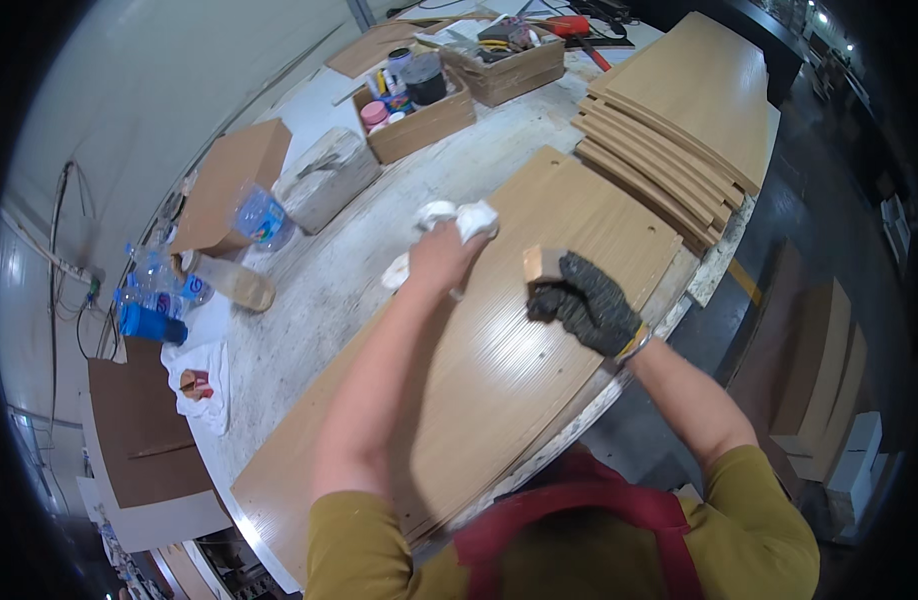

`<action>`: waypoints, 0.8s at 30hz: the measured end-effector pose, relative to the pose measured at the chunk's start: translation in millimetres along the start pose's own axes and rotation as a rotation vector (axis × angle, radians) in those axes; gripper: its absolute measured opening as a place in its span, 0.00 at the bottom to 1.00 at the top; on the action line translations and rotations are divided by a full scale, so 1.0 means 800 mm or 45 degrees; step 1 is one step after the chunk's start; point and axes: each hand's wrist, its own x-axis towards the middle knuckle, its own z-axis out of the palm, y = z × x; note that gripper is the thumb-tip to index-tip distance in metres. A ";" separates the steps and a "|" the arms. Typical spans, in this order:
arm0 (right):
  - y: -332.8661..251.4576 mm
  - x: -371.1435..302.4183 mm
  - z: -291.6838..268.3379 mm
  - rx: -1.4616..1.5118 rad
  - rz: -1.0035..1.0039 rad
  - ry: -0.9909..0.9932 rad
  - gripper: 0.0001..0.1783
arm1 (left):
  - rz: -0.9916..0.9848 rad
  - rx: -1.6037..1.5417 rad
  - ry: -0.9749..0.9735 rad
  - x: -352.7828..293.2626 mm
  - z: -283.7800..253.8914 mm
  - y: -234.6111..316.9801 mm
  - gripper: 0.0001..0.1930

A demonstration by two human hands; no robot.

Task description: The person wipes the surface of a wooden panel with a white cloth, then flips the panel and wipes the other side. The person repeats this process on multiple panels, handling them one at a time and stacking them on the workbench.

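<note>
A long light-brown wood-grain panel (479, 370) lies across the worktable in front of me, with small holes near its edges. My left hand (442, 258), bare, is closed on a crumpled white cloth (477, 219) at the panel's far edge. More white material shows beside the wrist, partly hidden by the hand. My right hand (591, 305) wears a dark glove and grips a small wooden block (544, 264) over the panel's right half. Whether the block touches the panel is hard to tell.
Curved wooden panels (689, 100) are stacked at the far right. Behind stand a wooden box of jars (419, 130) and a tool box (509, 75). A wrapped white block (331, 180), a clear plastic bottle (263, 218), a jar (234, 280) and a blue cup (151, 322) line the left side.
</note>
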 end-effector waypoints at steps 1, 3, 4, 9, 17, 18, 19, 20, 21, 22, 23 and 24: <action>0.003 -0.007 -0.007 -0.619 -0.314 -0.122 0.14 | 0.031 0.027 0.015 0.031 0.010 0.023 0.33; -0.010 -0.021 -0.003 -0.393 -0.317 -0.093 0.13 | 0.087 0.052 0.003 0.083 0.017 0.075 0.32; -0.022 -0.029 0.000 0.057 -0.117 0.010 0.14 | 0.114 0.067 -0.004 0.107 0.020 0.098 0.32; -0.049 -0.036 -0.043 -0.362 -0.402 0.055 0.25 | 0.077 0.016 0.137 0.211 0.067 0.150 0.30; -0.064 -0.035 -0.054 -0.420 -0.184 -0.059 0.19 | -0.375 -0.345 0.138 0.248 0.063 0.035 0.39; -0.063 -0.037 -0.052 -0.470 -0.195 -0.058 0.19 | -0.376 -0.355 0.149 0.231 0.046 -0.005 0.41; -0.061 -0.039 -0.048 -0.514 -0.203 -0.065 0.20 | -0.382 -0.232 0.459 0.198 0.042 -0.052 0.43; -0.058 -0.041 -0.046 -0.561 -0.217 -0.047 0.20 | -0.323 -0.153 0.516 0.157 0.016 -0.071 0.42; -0.053 -0.044 -0.045 -0.511 -0.228 -0.057 0.21 | -0.303 -0.163 0.522 0.110 -0.009 -0.089 0.38; -0.047 -0.046 -0.044 -0.456 -0.241 -0.073 0.21 | -0.227 -0.295 0.606 0.052 -0.023 -0.110 0.34; -0.040 -0.048 -0.045 -0.408 -0.263 -0.075 0.22 | -0.350 -0.262 0.451 -0.011 -0.041 -0.120 0.28; -0.034 -0.049 -0.044 -0.516 -0.318 -0.087 0.22 | -0.406 -0.341 0.259 -0.069 -0.053 -0.128 0.24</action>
